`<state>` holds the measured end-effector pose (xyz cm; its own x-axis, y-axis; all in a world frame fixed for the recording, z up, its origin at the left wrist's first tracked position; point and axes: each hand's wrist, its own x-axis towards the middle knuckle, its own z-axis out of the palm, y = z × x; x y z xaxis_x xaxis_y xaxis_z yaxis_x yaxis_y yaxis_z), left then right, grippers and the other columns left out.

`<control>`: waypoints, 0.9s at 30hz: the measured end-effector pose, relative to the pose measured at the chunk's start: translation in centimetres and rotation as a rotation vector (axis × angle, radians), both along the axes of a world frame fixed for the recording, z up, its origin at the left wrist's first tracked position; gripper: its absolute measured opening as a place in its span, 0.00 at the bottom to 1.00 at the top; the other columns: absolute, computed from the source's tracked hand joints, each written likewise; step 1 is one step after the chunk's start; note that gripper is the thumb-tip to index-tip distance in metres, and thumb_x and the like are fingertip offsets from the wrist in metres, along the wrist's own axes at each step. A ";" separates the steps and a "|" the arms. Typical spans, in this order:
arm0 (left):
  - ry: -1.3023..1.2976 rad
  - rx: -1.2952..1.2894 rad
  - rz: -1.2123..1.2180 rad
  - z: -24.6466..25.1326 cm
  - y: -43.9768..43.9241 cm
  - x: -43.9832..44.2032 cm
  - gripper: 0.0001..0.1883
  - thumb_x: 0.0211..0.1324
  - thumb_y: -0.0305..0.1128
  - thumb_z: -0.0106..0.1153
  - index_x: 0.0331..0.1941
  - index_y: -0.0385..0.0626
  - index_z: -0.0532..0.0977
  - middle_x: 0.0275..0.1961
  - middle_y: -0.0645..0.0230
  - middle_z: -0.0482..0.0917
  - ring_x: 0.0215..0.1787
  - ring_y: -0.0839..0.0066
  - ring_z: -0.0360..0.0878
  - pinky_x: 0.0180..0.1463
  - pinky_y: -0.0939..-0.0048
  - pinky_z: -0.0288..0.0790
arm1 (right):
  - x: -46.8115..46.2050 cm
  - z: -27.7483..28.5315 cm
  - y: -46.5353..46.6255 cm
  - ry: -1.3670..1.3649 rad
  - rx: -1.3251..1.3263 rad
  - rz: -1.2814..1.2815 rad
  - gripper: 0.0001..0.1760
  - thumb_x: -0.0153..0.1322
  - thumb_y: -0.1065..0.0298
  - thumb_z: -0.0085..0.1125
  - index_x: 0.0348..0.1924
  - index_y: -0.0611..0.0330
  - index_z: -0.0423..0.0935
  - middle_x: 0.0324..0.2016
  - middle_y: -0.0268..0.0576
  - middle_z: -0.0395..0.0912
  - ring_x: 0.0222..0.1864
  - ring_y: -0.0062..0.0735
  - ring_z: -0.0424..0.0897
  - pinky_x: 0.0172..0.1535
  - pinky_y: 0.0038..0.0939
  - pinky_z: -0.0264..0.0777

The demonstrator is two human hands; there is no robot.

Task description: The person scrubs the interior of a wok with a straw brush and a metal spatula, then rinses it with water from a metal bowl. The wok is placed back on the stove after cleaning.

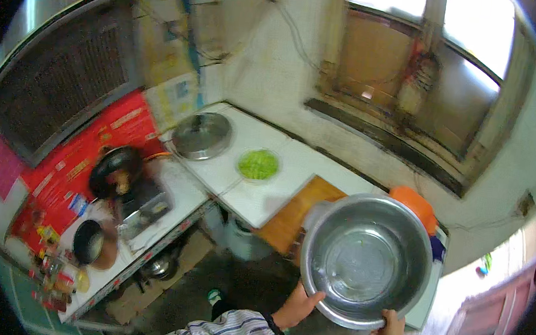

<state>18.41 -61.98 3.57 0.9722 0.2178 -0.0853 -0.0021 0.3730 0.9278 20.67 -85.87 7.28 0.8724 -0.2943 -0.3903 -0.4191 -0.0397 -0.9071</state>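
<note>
Both hands hold a large stainless steel basin (359, 264) by its rim, above the floor and partly over the counter's right end. My left hand (295, 306) grips the lower left of the rim with the thumb on top. At the lower right of the rim, my right hand (390, 326) has its thumb hooked over the edge. A little water and tiny green bits appear inside the basin. Beneath its left side, a wooden cutting board (293, 212) sticks out over the counter edge. A bowl of chopped green vegetable (259, 164) stands beyond the board.
A metal pot lid (202, 136) lies in the counter corner. On the left counter are a gas stove (144, 209), a black wok (116, 170), a dark pot (88, 242) and several seasoning bottles (58, 276). An orange container (413, 208) stands behind the basin. Under the counter is a bucket (245, 241).
</note>
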 end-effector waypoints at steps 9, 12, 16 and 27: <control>-0.050 0.007 0.380 0.8 21.3 -5.7 0.26 0.55 0.26 0.55 0.57 0.37 0.59 0.52 0.61 0.70 0.53 0.72 0.67 0.57 0.69 0.62 | 3.8 2.4 23.8 -0.094 0.195 0.554 0.17 0.62 0.66 0.50 0.40 0.66 0.63 0.25 0.49 0.72 0.12 0.37 0.72 0.10 0.31 0.68; -0.007 0.122 0.486 1.4 28.2 -6.7 0.28 0.55 0.28 0.56 0.58 0.37 0.56 0.51 0.60 0.70 0.52 0.71 0.68 0.56 0.69 0.63 | 4.7 3.4 32.2 -0.131 0.240 0.549 0.20 0.62 0.64 0.52 0.43 0.67 0.61 0.31 0.51 0.73 0.15 0.39 0.74 0.11 0.32 0.70; -0.008 -0.084 0.541 1.9 36.5 -7.3 0.31 0.54 0.27 0.56 0.59 0.40 0.52 0.51 0.60 0.68 0.50 0.69 0.68 0.52 0.69 0.66 | 6.3 4.9 42.0 -0.112 0.158 0.675 0.15 0.62 0.66 0.51 0.37 0.69 0.69 0.27 0.48 0.74 0.19 0.38 0.75 0.18 0.30 0.71; -0.038 -0.462 0.669 3.0 49.3 -7.6 0.33 0.57 0.33 0.53 0.62 0.56 0.47 0.58 0.64 0.62 0.57 0.64 0.66 0.56 0.58 0.69 | 11.1 9.6 62.9 -0.119 -0.119 1.064 0.22 0.65 0.59 0.52 0.36 0.77 0.68 0.20 0.53 0.75 0.09 0.42 0.74 0.12 0.35 0.72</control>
<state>10.83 -12.68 6.61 0.6527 0.7045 -0.2787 -0.3885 0.6270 0.6752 31.81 -22.94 16.88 0.7330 0.6078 -0.3054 -0.0268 -0.4228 -0.9058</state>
